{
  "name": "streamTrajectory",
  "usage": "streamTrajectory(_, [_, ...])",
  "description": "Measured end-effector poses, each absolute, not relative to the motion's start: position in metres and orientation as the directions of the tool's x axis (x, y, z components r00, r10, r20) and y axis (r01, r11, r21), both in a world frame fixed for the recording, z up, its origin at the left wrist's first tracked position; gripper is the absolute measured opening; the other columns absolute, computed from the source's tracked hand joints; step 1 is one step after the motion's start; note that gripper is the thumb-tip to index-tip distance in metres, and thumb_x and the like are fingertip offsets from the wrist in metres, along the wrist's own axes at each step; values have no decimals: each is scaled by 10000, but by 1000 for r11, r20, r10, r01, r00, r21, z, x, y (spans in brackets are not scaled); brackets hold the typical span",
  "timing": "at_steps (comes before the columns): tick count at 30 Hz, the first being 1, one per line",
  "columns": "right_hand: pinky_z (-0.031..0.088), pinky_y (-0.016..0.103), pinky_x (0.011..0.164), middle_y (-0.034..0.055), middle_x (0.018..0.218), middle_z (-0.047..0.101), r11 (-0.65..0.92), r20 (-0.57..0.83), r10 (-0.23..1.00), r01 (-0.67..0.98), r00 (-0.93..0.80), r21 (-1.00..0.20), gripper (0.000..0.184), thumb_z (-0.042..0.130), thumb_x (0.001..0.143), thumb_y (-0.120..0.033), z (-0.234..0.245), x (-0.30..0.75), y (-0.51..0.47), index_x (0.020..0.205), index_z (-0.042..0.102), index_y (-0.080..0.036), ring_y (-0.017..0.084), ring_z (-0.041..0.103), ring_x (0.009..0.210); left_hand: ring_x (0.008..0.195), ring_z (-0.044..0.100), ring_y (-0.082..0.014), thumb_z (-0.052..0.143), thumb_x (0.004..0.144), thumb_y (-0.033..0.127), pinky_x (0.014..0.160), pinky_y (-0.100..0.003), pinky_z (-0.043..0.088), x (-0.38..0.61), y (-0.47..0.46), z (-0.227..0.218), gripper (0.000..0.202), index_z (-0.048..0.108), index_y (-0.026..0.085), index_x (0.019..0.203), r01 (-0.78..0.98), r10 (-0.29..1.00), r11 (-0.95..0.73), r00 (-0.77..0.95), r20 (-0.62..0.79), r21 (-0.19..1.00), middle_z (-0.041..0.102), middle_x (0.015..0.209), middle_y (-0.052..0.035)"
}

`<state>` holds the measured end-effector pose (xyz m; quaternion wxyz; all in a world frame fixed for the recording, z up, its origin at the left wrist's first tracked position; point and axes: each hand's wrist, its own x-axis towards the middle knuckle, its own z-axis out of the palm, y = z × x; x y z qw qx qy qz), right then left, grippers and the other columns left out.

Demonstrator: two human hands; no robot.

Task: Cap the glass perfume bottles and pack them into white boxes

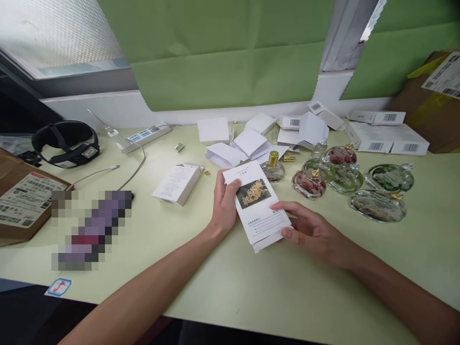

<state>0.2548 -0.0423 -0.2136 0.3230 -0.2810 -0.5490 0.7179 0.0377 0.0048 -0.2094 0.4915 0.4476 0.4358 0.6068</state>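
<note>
Forearms [168, 282] angle inward — left fingers [231, 190] and right fingers [289, 208] pinching a white box [257, 203] by opposite sides.

Held carton [258, 227] over mid-bench [323, 297], left hand [224, 203] at its left edge, right hand [316, 235] at its near-right. Lone bottle [275, 172] just behind it, bottle cluster [343, 181] to the right. Loose cartons [226, 155] far centre. Stacked cartons [377, 117] far right, shipping box [409, 91] right of them. Single carton [178, 184] left of the hands. Power strip [145, 136] far left, headset [66, 160] left of that, parcel [28, 201] nearer, blurred-out item [97, 225] to its right.
</note>
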Motion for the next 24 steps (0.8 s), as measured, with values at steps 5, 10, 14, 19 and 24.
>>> streamTrajectory(5, [516,396,1009,33,1300,606,-94,-28,800,-80,-599,-992,431,573,973,-310,-213,255,-45,1391,503,-387,197,590,1196,734,584,-139,590,891,328,689,-278,500,38,5,-209,125,511,235,922,-203,984,-151,-127,127,967,619,861,11])
streamTrajectory(10, [567,341,900,45,1242,580,78,78,833,-23,-547,-997,360,525,993,-346,-216,254,-45,1351,539,-383,188,623,1075,819,630,-179,584,900,364,737,-311,529,39,3,-208,155,532,242,981,-196,988,-126,-113,106,972,640,896,1])
streamTrajectory(14, [584,336,853,43,1211,576,103,82,840,9,-536,-995,393,572,967,-361,-216,255,-47,1350,495,-402,193,630,1030,936,658,-228,571,908,407,762,-338,545,42,0,-207,217,566,231,1035,-201,993,-89,-95,71,976,681,1019,-36])
streamTrajectory(19, [582,364,881,31,1256,561,12,-35,857,87,-515,-996,539,698,883,-335,-211,254,-51,1341,430,-431,216,618,1096,950,663,-236,564,921,430,763,-340,549,45,-3,-203,257,599,217,1060,-173,993,-86,-99,69,981,698,1039,-51])
streamTrajectory(24, [568,393,924,31,1290,572,-94,-66,846,-27,-529,-995,532,685,893,-313,-215,254,-49,1344,424,-422,220,612,1146,924,679,-239,572,922,455,768,-347,552,46,-3,-202,261,620,209,996,-160,992,-93,-103,77,983,715,1002,-49])
